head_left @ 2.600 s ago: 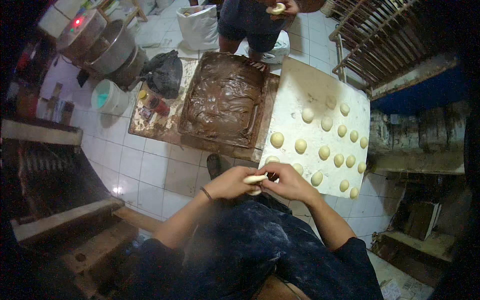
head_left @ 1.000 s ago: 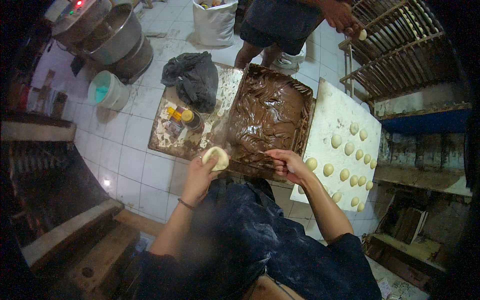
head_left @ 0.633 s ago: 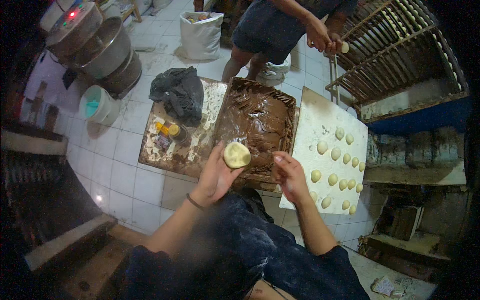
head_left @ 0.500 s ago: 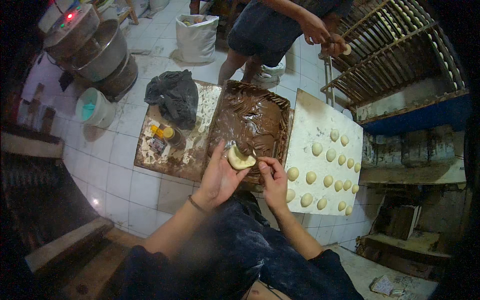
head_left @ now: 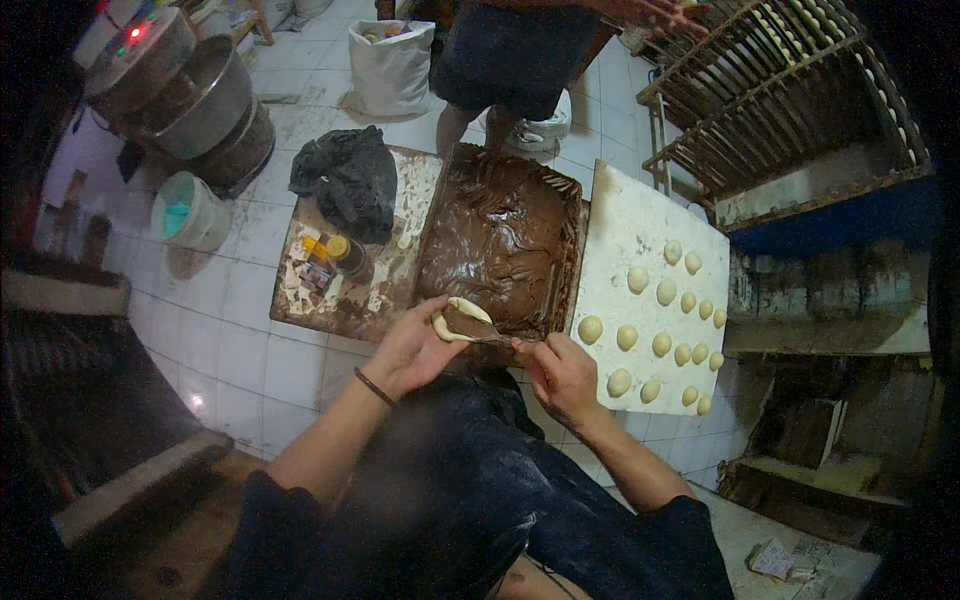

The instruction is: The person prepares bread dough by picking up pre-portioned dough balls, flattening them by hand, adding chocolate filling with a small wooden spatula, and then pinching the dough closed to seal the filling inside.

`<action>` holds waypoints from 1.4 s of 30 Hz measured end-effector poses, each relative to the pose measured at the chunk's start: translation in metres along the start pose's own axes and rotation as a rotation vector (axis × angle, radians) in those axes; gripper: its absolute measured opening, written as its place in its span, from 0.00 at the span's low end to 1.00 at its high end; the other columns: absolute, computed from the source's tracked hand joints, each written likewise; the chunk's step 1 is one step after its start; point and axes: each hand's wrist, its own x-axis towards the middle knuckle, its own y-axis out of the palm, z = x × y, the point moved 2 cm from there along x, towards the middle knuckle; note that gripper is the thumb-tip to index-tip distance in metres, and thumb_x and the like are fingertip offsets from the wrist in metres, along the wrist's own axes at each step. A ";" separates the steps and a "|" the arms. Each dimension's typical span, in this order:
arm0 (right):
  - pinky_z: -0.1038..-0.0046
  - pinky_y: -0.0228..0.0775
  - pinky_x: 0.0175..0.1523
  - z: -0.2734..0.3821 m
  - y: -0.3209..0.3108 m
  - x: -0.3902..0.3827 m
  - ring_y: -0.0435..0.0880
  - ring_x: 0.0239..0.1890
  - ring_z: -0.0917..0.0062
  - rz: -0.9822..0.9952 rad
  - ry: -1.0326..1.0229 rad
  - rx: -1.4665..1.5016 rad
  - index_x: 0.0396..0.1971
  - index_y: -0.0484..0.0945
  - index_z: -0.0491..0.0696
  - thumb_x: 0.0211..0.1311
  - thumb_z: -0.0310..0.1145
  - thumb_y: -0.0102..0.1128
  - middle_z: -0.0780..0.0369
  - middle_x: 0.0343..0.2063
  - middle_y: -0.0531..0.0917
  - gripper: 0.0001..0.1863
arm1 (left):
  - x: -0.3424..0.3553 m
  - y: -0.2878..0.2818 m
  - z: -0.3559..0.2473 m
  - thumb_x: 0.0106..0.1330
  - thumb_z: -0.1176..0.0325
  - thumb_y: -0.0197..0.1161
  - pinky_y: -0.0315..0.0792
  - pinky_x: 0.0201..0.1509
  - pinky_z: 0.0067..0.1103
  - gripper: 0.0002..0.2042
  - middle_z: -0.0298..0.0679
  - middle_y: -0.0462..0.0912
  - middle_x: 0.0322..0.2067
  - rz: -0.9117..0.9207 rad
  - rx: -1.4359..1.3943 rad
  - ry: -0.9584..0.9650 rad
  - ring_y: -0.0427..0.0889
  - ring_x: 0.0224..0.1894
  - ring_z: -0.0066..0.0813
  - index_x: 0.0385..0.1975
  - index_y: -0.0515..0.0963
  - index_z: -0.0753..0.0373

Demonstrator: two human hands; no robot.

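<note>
Cupped in my left hand is a flattened piece of pale dough, its edges curving up around brown paste. My right hand grips a thin spreading tool, whose paste-covered end lies inside the dough; its exact shape is hidden by the paste. Just beyond both hands is a deep tray filled with glossy brown paste. To the right, a white floured board bears several round dough balls in loose rows.
Left of the tray, a stained board holds a crumpled black plastic bag and a yellow-capped jar. Across from me stands another person. A slatted rack, a white sack, a bucket and a mixer surround the area.
Both hands have drawn slightly closer, the left shifting leftward with the dough. Brown paste now fills the dough's middle. The other person's hands have moved farther away.
</note>
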 end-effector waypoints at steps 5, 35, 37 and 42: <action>0.63 0.71 0.33 -0.015 -0.016 -0.006 0.80 0.33 0.63 -0.045 0.164 0.120 0.40 0.81 0.50 0.59 0.28 0.64 0.59 0.30 0.80 0.09 | -0.013 -0.021 -0.006 0.78 0.58 0.47 0.66 0.70 0.33 0.20 0.46 0.76 0.56 -0.056 0.020 0.145 0.75 0.60 0.38 0.56 0.69 0.70; 0.74 0.73 0.60 0.023 -0.034 0.030 0.79 0.55 0.76 0.010 0.449 1.393 0.57 0.75 0.38 0.61 0.20 0.66 0.60 0.52 0.78 0.22 | -0.088 0.093 -0.018 0.74 0.73 0.57 0.67 0.67 0.22 0.25 0.39 0.70 0.66 0.305 1.057 0.377 0.71 0.65 0.25 0.71 0.63 0.64; 0.75 0.72 0.59 0.025 -0.037 0.033 0.79 0.54 0.77 0.002 0.447 1.386 0.54 0.76 0.38 0.61 0.19 0.65 0.60 0.50 0.78 0.20 | -0.088 0.095 -0.018 0.73 0.73 0.59 0.68 0.68 0.25 0.23 0.42 0.76 0.61 0.311 1.026 0.451 0.72 0.64 0.30 0.67 0.67 0.66; 0.76 0.72 0.57 0.024 -0.032 0.036 0.79 0.49 0.78 -0.074 0.374 1.381 0.44 0.79 0.38 0.60 0.20 0.67 0.60 0.45 0.80 0.12 | -0.075 0.077 -0.012 0.74 0.70 0.59 0.75 0.60 0.26 0.14 0.42 0.81 0.52 0.295 0.824 0.635 0.80 0.55 0.30 0.55 0.73 0.70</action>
